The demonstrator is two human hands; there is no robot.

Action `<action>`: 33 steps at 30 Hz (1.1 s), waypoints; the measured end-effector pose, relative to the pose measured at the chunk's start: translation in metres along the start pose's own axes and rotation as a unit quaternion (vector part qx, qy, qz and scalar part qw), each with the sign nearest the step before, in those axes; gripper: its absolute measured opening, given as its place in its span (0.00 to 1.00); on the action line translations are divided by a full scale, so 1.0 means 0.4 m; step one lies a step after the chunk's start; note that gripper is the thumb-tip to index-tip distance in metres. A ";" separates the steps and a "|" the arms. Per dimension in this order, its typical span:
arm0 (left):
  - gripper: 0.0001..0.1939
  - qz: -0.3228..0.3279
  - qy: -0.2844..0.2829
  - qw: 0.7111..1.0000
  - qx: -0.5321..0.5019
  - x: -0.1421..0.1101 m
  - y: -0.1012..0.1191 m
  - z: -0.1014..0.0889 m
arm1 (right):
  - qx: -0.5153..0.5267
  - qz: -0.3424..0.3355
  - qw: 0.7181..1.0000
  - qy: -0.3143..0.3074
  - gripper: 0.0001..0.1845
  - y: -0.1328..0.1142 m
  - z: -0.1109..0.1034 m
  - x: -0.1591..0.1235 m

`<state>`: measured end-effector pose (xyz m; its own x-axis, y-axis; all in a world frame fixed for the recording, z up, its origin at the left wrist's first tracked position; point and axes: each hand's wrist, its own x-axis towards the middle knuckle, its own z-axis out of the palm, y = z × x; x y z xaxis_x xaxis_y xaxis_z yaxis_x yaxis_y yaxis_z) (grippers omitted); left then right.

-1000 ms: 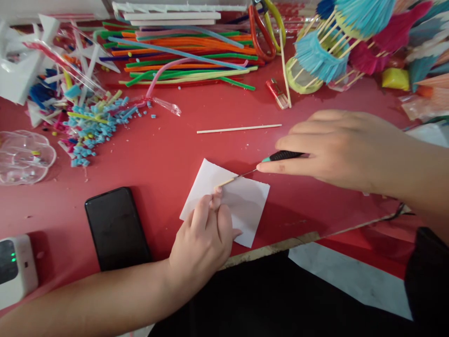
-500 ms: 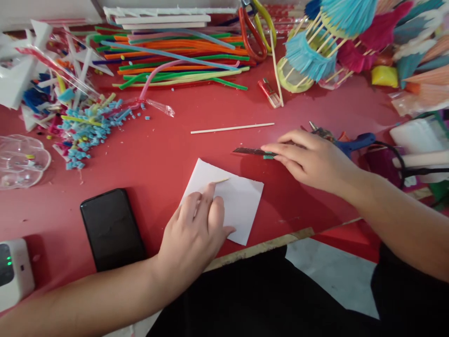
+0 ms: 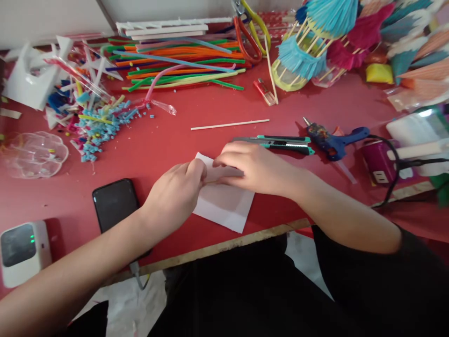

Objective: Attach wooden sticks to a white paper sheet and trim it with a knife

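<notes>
A square white sheet [image 3: 224, 206], paper or thin board, lies on the red table. Over its left edge my left hand [image 3: 175, 189] is closed, pinching the end of a short thin wooden stick [image 3: 212, 182]. My right hand [image 3: 264, 166] hovers over the sheet's upper right, thumb and fingers parted around a gap, thumb tip close to the stick; whether it touches is unclear. Just beyond the right hand rests a green-and-black utility knife [image 3: 287, 144], its blade end partly behind the fingers. A longer wooden stick [image 3: 229, 125] lies farther back.
To the right sits a blue glue gun [image 3: 331, 140] with its cord. A black phone [image 3: 115, 201] is partly under my left forearm. Pipe cleaners [image 3: 182, 63], pliers [image 3: 249, 35], blue foam bits [image 3: 96, 133] and a fringed blue ornament [image 3: 301, 58] fill the back.
My right hand has left the knife on the table and moved left over the sheet. My left hand has gone from pressing the short stick flat to pinching it. The view has shifted slightly.
</notes>
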<state>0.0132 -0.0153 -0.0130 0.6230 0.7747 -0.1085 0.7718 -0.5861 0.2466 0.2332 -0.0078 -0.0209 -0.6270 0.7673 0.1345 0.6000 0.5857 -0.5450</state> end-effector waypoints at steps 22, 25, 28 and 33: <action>0.24 0.116 0.007 0.969 -0.217 0.029 -0.118 0.011 | 0.059 0.095 0.985 0.131 0.05 0.052 0.028 -0.094; 0.27 0.051 0.047 0.931 -0.359 0.031 -0.110 0.016 | 0.111 0.116 0.976 0.149 0.05 0.050 0.038 -0.101; 0.34 -0.028 0.109 0.837 -0.536 0.033 -0.108 0.021 | 0.135 0.116 0.958 0.226 0.06 0.047 0.044 -0.099; 0.27 -0.097 0.119 0.733 -0.663 0.035 -0.119 0.026 | 0.081 0.122 0.879 0.453 0.08 0.043 0.041 -0.073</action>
<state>-0.0133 0.0210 -0.0365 0.3563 0.9250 -0.1321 -0.0571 0.1627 0.9850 0.2536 -0.0244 -0.0479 0.2080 0.8009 0.5616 0.5374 0.3861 -0.7497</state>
